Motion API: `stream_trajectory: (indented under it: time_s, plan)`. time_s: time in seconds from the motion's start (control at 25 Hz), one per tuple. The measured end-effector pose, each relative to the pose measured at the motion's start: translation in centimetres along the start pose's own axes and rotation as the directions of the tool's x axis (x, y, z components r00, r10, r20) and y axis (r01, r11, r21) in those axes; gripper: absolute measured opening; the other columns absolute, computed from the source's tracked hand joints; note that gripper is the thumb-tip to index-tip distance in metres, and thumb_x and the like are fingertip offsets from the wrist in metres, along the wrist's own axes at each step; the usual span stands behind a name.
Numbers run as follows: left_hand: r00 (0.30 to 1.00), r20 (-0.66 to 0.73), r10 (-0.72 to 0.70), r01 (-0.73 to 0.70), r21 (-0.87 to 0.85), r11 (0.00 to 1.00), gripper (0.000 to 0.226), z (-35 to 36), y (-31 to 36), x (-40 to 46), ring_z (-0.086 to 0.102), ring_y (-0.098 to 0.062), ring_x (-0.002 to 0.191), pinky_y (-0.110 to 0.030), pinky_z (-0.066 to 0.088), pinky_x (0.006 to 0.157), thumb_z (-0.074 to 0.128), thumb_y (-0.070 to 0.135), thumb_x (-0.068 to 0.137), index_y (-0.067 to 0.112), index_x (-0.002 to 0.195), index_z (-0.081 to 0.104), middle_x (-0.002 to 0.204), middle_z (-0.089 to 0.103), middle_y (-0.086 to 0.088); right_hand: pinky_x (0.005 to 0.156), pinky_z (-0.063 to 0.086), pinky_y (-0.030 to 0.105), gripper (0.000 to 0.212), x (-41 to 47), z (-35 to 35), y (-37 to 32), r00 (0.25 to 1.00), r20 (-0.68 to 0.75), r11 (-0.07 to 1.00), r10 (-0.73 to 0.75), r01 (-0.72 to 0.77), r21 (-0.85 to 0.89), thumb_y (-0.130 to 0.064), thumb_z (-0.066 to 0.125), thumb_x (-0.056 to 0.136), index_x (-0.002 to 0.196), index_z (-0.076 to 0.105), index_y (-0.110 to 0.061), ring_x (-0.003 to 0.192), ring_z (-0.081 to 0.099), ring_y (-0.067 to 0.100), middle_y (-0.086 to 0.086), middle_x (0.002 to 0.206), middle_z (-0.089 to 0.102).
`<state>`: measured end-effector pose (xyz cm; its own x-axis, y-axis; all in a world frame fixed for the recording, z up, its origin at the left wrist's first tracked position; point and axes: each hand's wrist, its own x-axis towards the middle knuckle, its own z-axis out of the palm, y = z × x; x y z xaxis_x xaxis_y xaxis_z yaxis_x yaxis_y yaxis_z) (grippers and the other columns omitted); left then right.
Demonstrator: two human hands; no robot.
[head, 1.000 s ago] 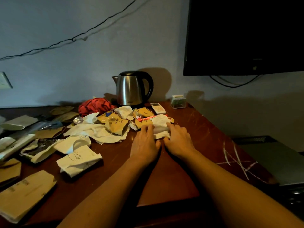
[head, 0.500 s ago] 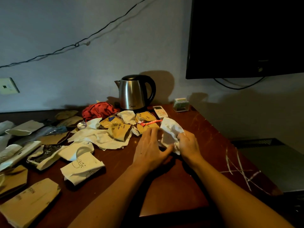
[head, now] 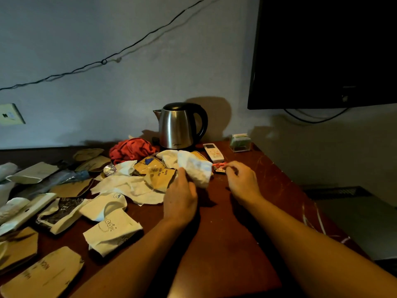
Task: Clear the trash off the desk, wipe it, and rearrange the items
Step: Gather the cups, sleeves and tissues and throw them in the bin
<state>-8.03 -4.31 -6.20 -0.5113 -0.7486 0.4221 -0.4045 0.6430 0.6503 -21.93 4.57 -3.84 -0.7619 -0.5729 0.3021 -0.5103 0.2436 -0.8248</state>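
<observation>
Half a second ago both hands worked the white wad together; now the right hand (head: 241, 181) has let it go and moved right to the red wrapper (head: 219, 164).

Flattened bags (head: 40, 276) and torn papers (head: 129, 186) litter the desk (head: 232, 244) on the left, uncleared. The left hand (head: 180, 197) grips the wad (head: 196, 168), lifted off the desk, probably to keep gathered trash in one fist. The right hand's fingertips (head: 225, 166) pinch the wrapper, which lies just before the remote (head: 213, 152), likely to add it. The kettle (head: 178, 125) and red cloth (head: 132, 148) stand behind, presumably keepers.
</observation>
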Motion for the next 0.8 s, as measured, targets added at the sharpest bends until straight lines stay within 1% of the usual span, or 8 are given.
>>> stream_trajectory:
  time_s: [0.08,0.16,0.24,0.36,0.48,0.56,0.64,0.8]
  plan:
    - [0.996,-0.08,-0.04,0.045,0.06,0.997,0.026,-0.8,-0.5,1.2,0.055,-0.02,0.083,-0.043,0.05,0.07,0.041,0.016,0.099,0.014,0.124,0.039,0.101,0.059,-0.004,0.08,0.041,0.024,0.033,1.4,0.7,-0.7,0.986,0.136,0.958,-0.094,0.127,-0.258,-0.015,0.047,0.098,0.129,0.057,-0.019,0.115,0.053,0.02,0.001,0.131,0.05]
    - [0.993,-0.109,-0.037,0.047,0.091,0.995,0.025,-1.0,-0.4,2.4,0.05,-0.02,0.08,-0.037,0.041,0.067,0.043,0.016,0.097,0.012,0.122,0.039,0.096,0.053,-0.002,0.096,0.043,0.033,0.05,2.8,1.9,-0.9,0.96,0.268,0.913,-0.086,0.184,-0.365,-0.01,0.046,0.095,0.144,0.042,-0.024,0.131,0.042,0.024,-0.003,0.15,0.031]
    - [0.992,-0.124,-0.035,0.046,0.085,0.995,0.019,-0.8,-0.1,3.6,0.047,-0.017,0.076,-0.031,0.033,0.064,0.043,0.014,0.096,0.012,0.116,0.041,0.093,0.05,0.0,0.102,0.041,0.044,0.059,3.8,2.6,-1.1,0.936,0.346,0.898,-0.07,0.21,-0.386,-0.008,0.046,0.092,0.147,0.034,-0.027,0.136,0.037,0.029,-0.003,0.155,0.025]
    - [0.994,-0.025,0.108,-0.107,0.053,0.993,0.012,0.9,-0.8,3.8,0.051,-0.018,0.072,-0.035,0.04,0.062,0.041,0.013,0.099,0.014,0.111,0.043,0.094,0.056,-0.005,0.088,0.049,0.041,0.049,4.6,3.3,-0.6,0.916,0.394,0.914,-0.077,0.223,-0.338,-0.017,0.053,0.094,0.14,0.042,-0.031,0.113,0.055,0.03,0.003,0.133,0.053]
    - [0.962,0.117,0.247,-0.261,0.132,0.956,0.021,2.3,-2.1,3.3,0.06,-0.026,0.078,-0.036,0.042,0.064,0.038,0.013,0.1,0.012,0.121,0.043,0.097,0.062,-0.007,0.094,0.05,0.043,0.039,4.2,3.8,0.2,0.927,0.373,0.937,-0.025,0.152,-0.314,-0.022,0.06,0.092,0.13,0.053,-0.026,0.111,0.058,0.024,-0.001,0.12,0.06]
    - [0.966,0.136,0.219,-0.24,0.17,0.956,0.027,2.2,-1.9,3.3,0.057,-0.023,0.077,-0.031,0.037,0.063,0.035,0.015,0.101,0.011,0.128,0.039,0.098,0.064,-0.006,0.084,0.054,0.04,0.027,3.5,3.8,0.8,0.955,0.291,0.956,-0.06,0.139,-0.259,-0.027,0.064,0.09,0.116,0.059,-0.027,0.099,0.06,0.02,-0.004,0.108,0.062]
    - [0.975,0.133,0.18,-0.202,0.182,0.962,0.031,2.1,-1.6,3.5,0.057,-0.022,0.077,-0.035,0.041,0.064,0.032,0.017,0.103,0.012,0.133,0.032,0.097,0.064,-0.006,0.076,0.054,0.04,0.023,2.9,3.3,1.2,0.971,0.218,0.971,-0.1,0.143,-0.19,-0.025,0.064,0.089,0.112,0.061,-0.024,0.091,0.059,0.019,-0.004,0.102,0.061]
    - [0.985,0.072,0.159,-0.171,0.219,0.961,0.048,2.5,-1.6,3.5,0.062,-0.032,0.091,-0.045,0.048,0.073,0.032,0.02,0.103,0.006,0.148,0.021,0.115,0.063,-0.012,0.079,0.053,0.041,0.022,2.3,2.2,1.7,0.969,0.159,0.933,-0.188,0.227,-0.281,-0.02,0.055,0.093,0.113,0.064,-0.021,0.098,0.06,0.023,0.003,0.111,0.064]
